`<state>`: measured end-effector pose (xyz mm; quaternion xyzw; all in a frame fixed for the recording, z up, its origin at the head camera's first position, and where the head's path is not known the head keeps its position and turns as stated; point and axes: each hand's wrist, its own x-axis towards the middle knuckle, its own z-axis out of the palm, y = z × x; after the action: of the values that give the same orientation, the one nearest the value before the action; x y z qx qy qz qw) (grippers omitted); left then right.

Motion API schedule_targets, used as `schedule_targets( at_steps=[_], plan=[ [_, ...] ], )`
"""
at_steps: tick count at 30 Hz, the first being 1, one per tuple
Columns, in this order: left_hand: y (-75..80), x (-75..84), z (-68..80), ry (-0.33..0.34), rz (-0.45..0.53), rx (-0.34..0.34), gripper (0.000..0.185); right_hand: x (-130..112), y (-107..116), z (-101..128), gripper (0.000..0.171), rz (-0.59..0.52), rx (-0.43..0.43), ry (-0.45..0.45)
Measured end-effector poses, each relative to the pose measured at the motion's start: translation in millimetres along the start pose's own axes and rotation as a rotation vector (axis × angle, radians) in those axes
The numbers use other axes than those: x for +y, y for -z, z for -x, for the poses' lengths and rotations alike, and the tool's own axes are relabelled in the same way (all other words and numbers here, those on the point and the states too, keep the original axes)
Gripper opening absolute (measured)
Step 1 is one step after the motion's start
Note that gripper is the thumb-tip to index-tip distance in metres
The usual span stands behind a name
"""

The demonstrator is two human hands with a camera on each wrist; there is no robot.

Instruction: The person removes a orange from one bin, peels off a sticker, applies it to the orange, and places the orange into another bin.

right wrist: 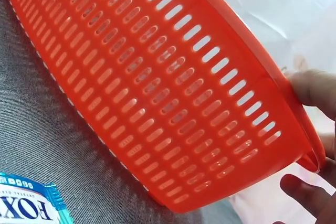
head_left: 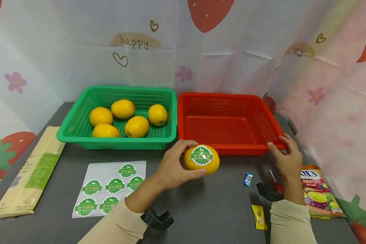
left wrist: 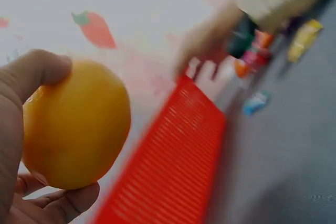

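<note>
Far left, long packet (head_left: 30,173); sticker sheet (head_left: 111,188); green basket (head_left: 79,132) with five lemons. Centre — left hand (head_left: 170,167) curled round stickered lemon (head_left: 201,159), just before red basket (head_left: 228,149). Right hand (head_left: 286,157) pinching red basket's near right corner — candy bag (head_left: 318,193) beside.

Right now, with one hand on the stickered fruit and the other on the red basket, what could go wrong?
1. The left hand holds the fruit with fingers beside the sticker; a shifting grip might rub or lift its edge.
2. The right hand grips only a corner of the red basket, so it could tilt or slide into the green basket.
3. The candy lies near the right wrist and could get swept aside.
</note>
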<state>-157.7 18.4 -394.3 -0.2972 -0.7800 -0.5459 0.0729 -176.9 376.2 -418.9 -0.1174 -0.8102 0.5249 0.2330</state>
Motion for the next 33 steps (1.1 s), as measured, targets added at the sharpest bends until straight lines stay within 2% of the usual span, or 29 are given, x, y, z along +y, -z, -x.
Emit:
schedule_targets(
  at_steps=[2,6,8,10,12,14,17,20,23,25,28,31,33],
  plan=[
    [1.4,10.0,-24.1,0.002,-0.011,-0.010,0.068,0,0,-1,0.055,-0.019,-0.006,-0.006],
    [-8.9,18.4,-81.4,0.131,0.010,-0.069,0.070,-2,5,-4,0.056,-0.025,-0.024,-0.008],
    [-22.1,17.0,-108.8,0.222,0.050,-0.101,0.068,-2,8,-5,0.056,-0.014,-0.039,-0.004],
    [-39.5,12.7,-132.3,0.308,0.042,-0.121,0.067,-2,10,-6,0.057,0.002,-0.059,-0.004],
    [-59.1,6.6,-149.5,0.387,-0.014,-0.137,0.066,-1,12,-5,0.059,0.016,-0.076,-0.003],
    [-78.9,0.3,-161.9,0.443,-0.125,-0.181,0.065,1,13,-5,0.059,0.024,-0.083,-0.007],
    [-104.8,-6.5,-171.2,0.510,-0.276,-0.291,0.063,3,15,-2,0.060,0.033,-0.075,-0.020],
    [-121.7,-10.1,-174.4,0.559,-0.377,-0.393,0.062,4,14,1,0.061,0.035,-0.072,-0.031],
    [-129.1,-11.8,-176.2,0.585,-0.416,-0.428,0.061,3,10,3,0.062,0.021,-0.080,-0.034],
    [-131.6,-12.5,-178.3,0.574,-0.435,-0.438,0.060,1,8,3,0.062,0.010,-0.079,-0.035],
    [-135.4,-13.7,-181.4,0.579,-0.370,-0.439,0.061,0,7,3,0.061,-0.001,-0.069,-0.039],
    [-138.1,-14.9,-183.7,0.628,-0.241,-0.442,0.065,-1,6,2,0.060,-0.019,-0.069,-0.034],
    [-137.2,-14.3,-184.2,0.637,-0.204,-0.438,0.072,-1,6,1,0.060,-0.031,-0.071,-0.040]
  ],
)
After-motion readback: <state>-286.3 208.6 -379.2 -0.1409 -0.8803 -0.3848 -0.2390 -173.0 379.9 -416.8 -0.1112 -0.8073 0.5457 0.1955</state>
